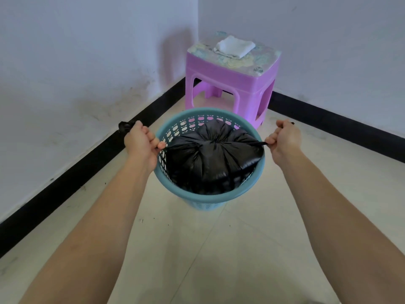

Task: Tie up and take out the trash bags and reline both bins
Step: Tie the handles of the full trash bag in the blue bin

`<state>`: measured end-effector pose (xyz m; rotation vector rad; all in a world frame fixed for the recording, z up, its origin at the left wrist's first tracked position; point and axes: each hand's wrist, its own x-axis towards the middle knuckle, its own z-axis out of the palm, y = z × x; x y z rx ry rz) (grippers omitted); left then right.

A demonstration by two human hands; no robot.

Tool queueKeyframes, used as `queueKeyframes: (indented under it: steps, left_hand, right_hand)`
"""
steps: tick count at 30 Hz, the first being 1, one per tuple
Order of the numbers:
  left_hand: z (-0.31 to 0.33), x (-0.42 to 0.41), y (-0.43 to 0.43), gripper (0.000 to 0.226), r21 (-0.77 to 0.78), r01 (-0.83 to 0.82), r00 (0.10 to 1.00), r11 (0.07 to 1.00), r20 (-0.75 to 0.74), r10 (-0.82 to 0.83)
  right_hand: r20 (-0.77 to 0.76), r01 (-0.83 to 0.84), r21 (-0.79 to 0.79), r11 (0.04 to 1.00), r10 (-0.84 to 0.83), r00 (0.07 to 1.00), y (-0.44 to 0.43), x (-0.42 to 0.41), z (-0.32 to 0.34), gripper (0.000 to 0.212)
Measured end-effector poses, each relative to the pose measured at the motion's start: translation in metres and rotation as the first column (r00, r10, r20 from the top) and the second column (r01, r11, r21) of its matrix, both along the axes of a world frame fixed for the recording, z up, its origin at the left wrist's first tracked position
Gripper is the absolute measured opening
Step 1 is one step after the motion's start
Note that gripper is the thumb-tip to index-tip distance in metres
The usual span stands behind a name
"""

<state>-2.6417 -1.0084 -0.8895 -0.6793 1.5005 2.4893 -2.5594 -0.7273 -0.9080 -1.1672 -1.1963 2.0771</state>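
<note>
1. The fingers (158,146) of our left hand (140,139) are curled tight and clamped on one twisted end of the bag (210,165). A short black tail of that end pokes out the far side of the fist.
2. Same deal on the other side: our right hand (285,139) has its fingers (270,141) curled in, pinching the other twisted end. A tiny black tip shows above the knuckles.
3. Both ends run taut and roughly level from the fists to a knot (202,144) at the top middle of the bag. The hands sit well apart, one just outside each side of the rim.
4. The bag is black and bunched shut, and it sits inside the bin (208,197), filling most of it.
5. The bin is teal with cut-out walls and stands upright on the pale tile floor (252,249) between our forearms.
6. Just behind it, in the corner, there's a purple stool (230,84) with a folded white cloth (234,48) on top.
7. A black baseboard (76,178) runs along both walls.
</note>
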Motion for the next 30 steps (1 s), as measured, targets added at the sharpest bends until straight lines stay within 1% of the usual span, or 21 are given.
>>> queueKeyframes:
  steps: [3, 5, 6, 7, 8, 10, 11, 12, 14, 15, 16, 18, 20, 21, 23, 24, 25, 26, 27, 28, 30]
  left_hand:
    - [0.002, 0.005, 0.01, 0.042, -0.093, 0.032, 0.996, 0.995, -0.074, -0.039]
    - [0.008, 0.008, 0.015, 0.043, -0.09, 0.118, 0.982, 0.989, -0.139, -0.129]
    - [0.012, 0.009, 0.019, 0.043, -0.059, 0.168, 0.97, 0.984, -0.166, -0.176]
    - [0.016, 0.01, 0.025, 0.043, -0.051, 0.21, 0.956, 0.976, -0.197, -0.216]
    - [0.02, 0.013, 0.03, 0.044, -0.084, 0.239, 0.938, 0.967, -0.237, -0.253]
    - [0.022, 0.018, 0.04, 0.046, -0.292, 0.261, 0.888, 0.92, -0.302, -0.347]
    - [0.021, 0.021, 0.043, 0.047, -0.42, 0.257, 0.865, 0.871, -0.303, -0.401]
    - [0.019, 0.023, 0.045, 0.048, -0.517, 0.251, 0.851, 0.818, -0.286, -0.441]
    - [0.014, 0.026, 0.045, 0.043, -0.615, 0.267, 0.847, 0.742, -0.217, -0.484]
    - [0.012, 0.027, 0.043, 0.038, -0.602, 0.31, 0.847, 0.736, -0.177, -0.501]
    - [0.008, 0.027, 0.041, 0.031, -0.557, 0.338, 0.854, 0.759, -0.158, -0.496]
    - [0.003, 0.026, 0.038, 0.019, -0.505, 0.361, 0.864, 0.784, -0.135, -0.485]
    - [-0.006, 0.025, 0.034, 0.015, -0.518, 0.392, 0.85, 0.76, -0.112, -0.515]
    - [-0.009, 0.026, 0.031, 0.013, -0.525, 0.423, 0.834, 0.739, -0.094, -0.544]
    - [-0.011, 0.024, 0.023, 0.015, -0.531, 0.539, 0.77, 0.654, -0.003, -0.638]
    - [-0.012, 0.02, 0.02, 0.034, -0.549, 0.582, 0.739, 0.6, 0.05, -0.672]
    - [-0.012, 0.018, 0.017, 0.059, -0.581, 0.606, 0.724, 0.543, 0.121, -0.679]
    - [-0.011, 0.017, 0.016, 0.081, -0.629, 0.623, 0.703, 0.465, 0.19, -0.685]
    - [-0.009, 0.018, 0.016, 0.092, -0.679, 0.636, 0.675, 0.366, 0.26, -0.691]
    - [-0.008, 0.019, 0.018, 0.095, -0.711, 0.649, 0.638, 0.27, 0.315, -0.702]
    - [-0.009, 0.02, 0.019, 0.089, -0.702, 0.692, 0.58, 0.171, 0.398, -0.711]
  right_hand:
    - [0.108, -0.106, 0.226, 0.968, 0.083, 0.991, -0.005, -0.001, 0.0, 0.033]
    - [0.115, -0.234, 0.405, 0.884, 0.204, 0.972, -0.021, -0.004, 0.008, 0.04]
    - [0.134, -0.296, 0.501, 0.813, 0.265, 0.955, -0.03, -0.007, 0.015, 0.043]
    - [0.178, -0.35, 0.615, 0.706, 0.308, 0.934, -0.041, -0.009, 0.024, 0.044]
    - [0.245, -0.391, 0.733, 0.557, 0.321, 0.915, -0.049, -0.012, 0.032, 0.045]
    - [0.378, -0.433, 0.871, 0.23, 0.249, 0.892, -0.064, -0.015, 0.048, 0.048]
    - [0.419, -0.448, 0.884, 0.131, 0.201, 0.885, -0.069, -0.015, 0.053, 0.049]
    - [0.45, -0.468, 0.88, 0.079, 0.178, 0.875, -0.073, -0.014, 0.057, 0.048]
    - [0.519, -0.538, 0.84, 0.065, 0.19, 0.834, -0.075, -0.011, 0.056, 0.044]
    - [0.556, -0.581, 0.81, 0.075, 0.213, 0.803, -0.075, -0.01, 0.051, 0.045]
    - [0.601, -0.633, 0.768, 0.092, 0.239, 0.763, -0.073, -0.01, 0.041, 0.053]
    - [0.684, -0.74, 0.657, 0.144, 0.298, 0.666, -0.067, -0.007, 0.026, 0.079]
    - [0.769, -0.829, 0.541, 0.141, 0.317, 0.555, -0.06, -0.002, 0.015, 0.099]
    - [0.811, -0.868, 0.484, 0.114, 0.314, 0.494, -0.056, 0.0, 0.014, 0.096]
    - [0.864, -0.915, 0.4, 0.057, 0.309, 0.397, -0.051, 0.004, 0.015, 0.068]
    - [0.882, -0.929, 0.37, 0.026, 0.304, 0.36, -0.05, 0.006, 0.015, 0.055]
    - [0.896, -0.939, 0.344, 0.0, 0.3, 0.328, -0.051, 0.007, 0.013, 0.047]
    - [0.901, -0.94, 0.339, -0.022, 0.295, 0.318, -0.052, 0.005, 0.01, 0.041]
    - [0.904, -0.938, 0.344, -0.039, 0.286, 0.319, -0.055, 0.004, 0.005, 0.036]
    - [0.898, -0.93, 0.364, -0.045, 0.282, 0.338, -0.058, 0.002, 0.0, 0.034]
    - [0.874, -0.909, 0.416, -0.015, 0.282, 0.395, -0.064, 0.0, -0.012, 0.034]
